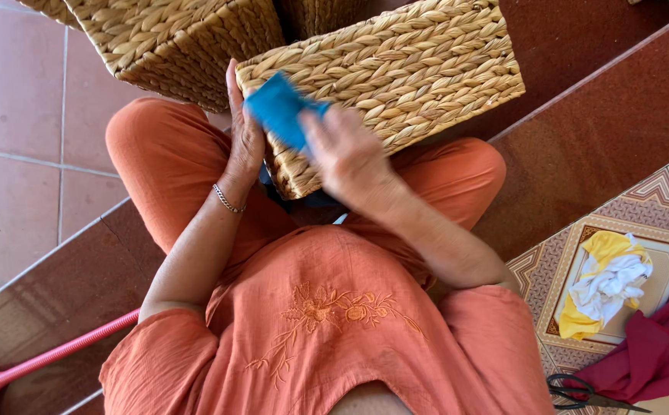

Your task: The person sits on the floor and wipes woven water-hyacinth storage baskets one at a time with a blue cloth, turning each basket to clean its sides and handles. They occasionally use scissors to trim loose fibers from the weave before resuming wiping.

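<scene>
To your right lie a yellow-and-white cloth (607, 283), a crimson cloth (652, 355) and black scissors (580, 392); a pink broom handle (58, 352) crosses the step at your left.

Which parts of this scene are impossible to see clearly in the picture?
Head view only:
- Right hand: motion-blurred, so its grip on the blue cloth is unclear.
- Basket on the lap: its inside faces away, and both hands cover its near edge.
- Second basket: cut off by the top edge.
- Left hand: palm lies against the basket, fingers mostly hidden.
- Scissors: partly under the red cloth.
- Pink handle: its end leaves the frame.
</scene>
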{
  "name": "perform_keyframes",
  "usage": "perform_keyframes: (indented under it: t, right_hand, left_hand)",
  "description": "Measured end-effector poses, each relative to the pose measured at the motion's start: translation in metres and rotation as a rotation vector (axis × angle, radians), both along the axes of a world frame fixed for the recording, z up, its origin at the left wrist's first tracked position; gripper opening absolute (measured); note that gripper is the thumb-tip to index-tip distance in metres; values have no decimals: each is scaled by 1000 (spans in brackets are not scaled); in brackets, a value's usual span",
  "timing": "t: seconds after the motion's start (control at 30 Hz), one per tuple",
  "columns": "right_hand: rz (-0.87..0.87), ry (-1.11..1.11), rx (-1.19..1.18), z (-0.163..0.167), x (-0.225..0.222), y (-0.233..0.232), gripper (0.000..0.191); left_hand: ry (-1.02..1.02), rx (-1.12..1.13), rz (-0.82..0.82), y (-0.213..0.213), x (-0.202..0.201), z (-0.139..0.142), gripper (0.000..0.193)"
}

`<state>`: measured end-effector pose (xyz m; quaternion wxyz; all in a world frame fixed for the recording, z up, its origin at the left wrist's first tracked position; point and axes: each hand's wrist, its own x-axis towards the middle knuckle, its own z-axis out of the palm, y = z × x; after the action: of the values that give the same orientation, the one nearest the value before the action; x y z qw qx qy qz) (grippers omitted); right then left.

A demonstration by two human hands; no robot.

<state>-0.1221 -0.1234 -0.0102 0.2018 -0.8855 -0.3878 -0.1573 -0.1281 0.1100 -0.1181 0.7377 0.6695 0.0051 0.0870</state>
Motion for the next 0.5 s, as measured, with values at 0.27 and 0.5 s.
perform_keyframes:
  t: [0.27, 0.5]
  right_hand:
    - [-675, 140, -176, -74, 132, -171, 42]
    - [-753, 157, -55, -108, 122, -228, 40]
  left_hand:
    - [139, -3, 14, 2, 3, 25, 73]
    - [-89, 829, 158, 10, 13, 50, 60]
